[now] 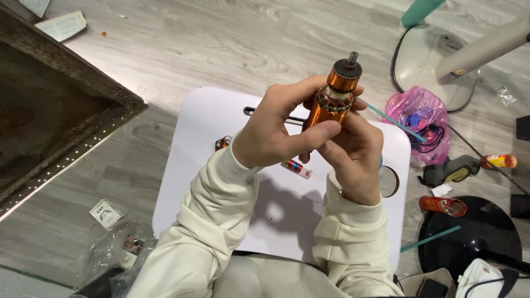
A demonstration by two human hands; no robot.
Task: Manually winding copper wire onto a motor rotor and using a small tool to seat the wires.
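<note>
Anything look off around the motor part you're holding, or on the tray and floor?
Nothing looks damaged on the copper-wound rotor, held upright by the left hand and right hand above the white tray. The floor is cluttered, though: a pink plastic bag with wires spilling out, a scrap of packaging and a teal stick lie loose.

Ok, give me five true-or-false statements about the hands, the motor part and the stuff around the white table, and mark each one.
1. Both hands hold the copper rotor above the white table. True: the left hand and the right hand both grip it.
2. The rotor lies flat on the floor. False: it is held nearly upright, shaft end up.
3. A pink bag sits on the floor beside the table. True.
4. The person wears black gloves. False: the hands are bare, with cream sleeves.
5. The table is bare. False: a small red-and-blue tube lies on it below the hands.
</note>
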